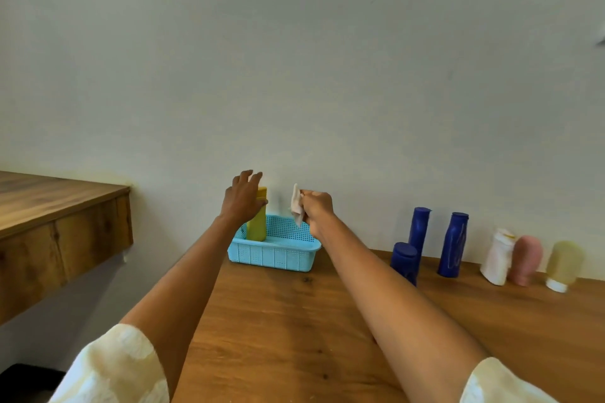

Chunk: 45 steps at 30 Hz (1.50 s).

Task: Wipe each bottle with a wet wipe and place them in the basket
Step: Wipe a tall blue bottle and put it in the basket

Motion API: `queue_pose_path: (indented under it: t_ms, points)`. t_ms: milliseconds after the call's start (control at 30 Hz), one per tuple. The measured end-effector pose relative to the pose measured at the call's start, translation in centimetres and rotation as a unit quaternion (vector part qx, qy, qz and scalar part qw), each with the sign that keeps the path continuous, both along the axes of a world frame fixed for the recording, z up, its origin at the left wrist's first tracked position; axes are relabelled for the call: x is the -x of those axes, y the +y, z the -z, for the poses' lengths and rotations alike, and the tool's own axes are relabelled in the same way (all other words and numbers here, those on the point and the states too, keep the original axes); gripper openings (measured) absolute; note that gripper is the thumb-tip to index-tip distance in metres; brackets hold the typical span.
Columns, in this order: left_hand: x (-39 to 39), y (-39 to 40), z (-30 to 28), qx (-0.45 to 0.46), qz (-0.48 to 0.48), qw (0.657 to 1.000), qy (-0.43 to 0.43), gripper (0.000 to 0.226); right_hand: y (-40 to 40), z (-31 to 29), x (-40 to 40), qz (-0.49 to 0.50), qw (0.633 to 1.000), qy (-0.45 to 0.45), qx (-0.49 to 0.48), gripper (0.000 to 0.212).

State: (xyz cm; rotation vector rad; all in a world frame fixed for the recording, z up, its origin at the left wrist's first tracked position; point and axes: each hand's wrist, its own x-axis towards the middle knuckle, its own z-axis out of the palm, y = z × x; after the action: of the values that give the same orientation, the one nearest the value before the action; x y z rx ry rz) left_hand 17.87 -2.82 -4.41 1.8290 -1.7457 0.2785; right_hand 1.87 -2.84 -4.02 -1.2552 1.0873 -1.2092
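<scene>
Head view, one frame. The wooden bench (294, 330) runs along a pale wall (294, 59). At its far left end, against the wall, sits a light-blue perforated plastic basket (278, 255).

A yellow bottle (257, 227) stands upright in the basket's left end, cap up. The left hand (244, 198) is at the bottle's top, fingers spread and only loosely bent over the cap; whether the palm actually touches the bottle cannot be told, as the hand hides the contact.

The right hand (316, 209) is raised above the basket's right end, fingers curled in a closed grip on a crumpled white wet wipe (297, 204), which hangs from the fist clear of the basket.

Bottles on the bench to the right, well apart from the basket, in a row near the wall:
- short dark-blue bottle (405, 262), nearest the camera, partly behind the right forearm
- tall dark-blue bottle (418, 229) just behind it
- another tall dark-blue bottle (453, 244) with a faint pale marking on its front (not legible)
- white bottle (497, 257), tilted, touching a pink bottle (526, 260)
- translucent yellowish bottle (563, 265) standing on its white cap, at far right

No brand or label text can be read on any bottle; the frame is soft at that range.

A second wooden counter (59, 216) juts out from the left. Both sleeves (111, 370) are cream-coloured.
</scene>
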Motion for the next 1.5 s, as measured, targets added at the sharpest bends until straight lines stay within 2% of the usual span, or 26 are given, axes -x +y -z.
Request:
queue_pose_path:
  t_ms: [100, 167, 233, 300, 400, 500, 567, 633, 733, 833, 933, 1100, 1300, 1500]
  points:
    - [3.4, 3.1, -0.3, 0.118, 0.056, 0.987, 0.09, 0.056, 1.8, -2.4, 1.5, 0.037, 0.999, -0.019, 0.02, 0.038]
    - [6.4, 5.6, 0.1, 0.18, 0.095, 0.96, 0.195, 0.045, 3.9, -4.2, 3.3, 0.042, 0.997, -0.03, 0.05, 0.038]
    - [9.3, 8.0, 0.3, 0.172, 0.164, 0.919, 0.314, 0.037, 5.8, -5.8, 5.4, 0.036, 0.995, -0.035, 0.088, 0.035]
    - [12.2, 10.3, 0.0, 0.11, 0.251, 0.88, 0.388, 0.031, 7.5, -6.6, 7.8, 0.052, 0.992, -0.03, 0.107, 0.033]
    - [16.0, 12.7, -0.6, 0.0, 0.337, 0.865, 0.371, 0.036, 9.4, -7.2, 11.1, 0.102, 0.99, -0.024, 0.098, 0.02]
    - [18.9, 13.7, -0.6, -0.086, 0.353, 0.897, 0.252, 0.053, 11.1, -7.2, 14.6, 0.132, 0.987, -0.015, 0.085, 0.021]
    - [19.9, 13.6, -0.4, -0.1, 0.349, 0.911, 0.195, 0.052, 11.9, -6.8, 16.7, 0.132, 0.987, -0.003, 0.089, 0.027]
    - [20.2, 13.6, -0.2, -0.094, 0.35, 0.918, 0.16, 0.046, 12.7, -6.1, 18.5, 0.146, 0.985, -0.001, 0.091, 0.023]
    - [20.3, 13.4, 0.0, -0.074, 0.351, 0.922, 0.148, 0.031, 13.6, -4.9, 21.0, 0.174, 0.982, -0.024, 0.066, 0.025]
    - [20.5, 13.1, 0.1, -0.05, 0.336, 0.922, 0.184, 0.026, 14.3, -3.5, 22.8, 0.169, 0.983, 0.001, 0.076, 0.033]
    - [21.4, 12.8, -0.3, -0.027, 0.339, 0.905, 0.255, 0.027, 15.3, -2.6, 23.7, 0.16, 0.982, 0.022, 0.099, 0.033]
    - [24.7, 12.8, -2.6, 0.011, 0.361, 0.856, 0.37, 0.026, 16.1, -2.7, 25.4, 0.166, 0.974, 0.041, 0.151, 0.026]
    - [29.4, 13.5, -4.8, 0.032, 0.396, 0.802, 0.445, 0.027, 15.8, -5.1, 28.2, 0.184, 0.957, 0.069, 0.213, 0.028]
    - [32.2, 13.2, -5.6, 0.051, 0.396, 0.758, 0.516, 0.025, 15.3, -7.2, 29.7, 0.146, 0.947, 0.16, 0.235, 0.025]
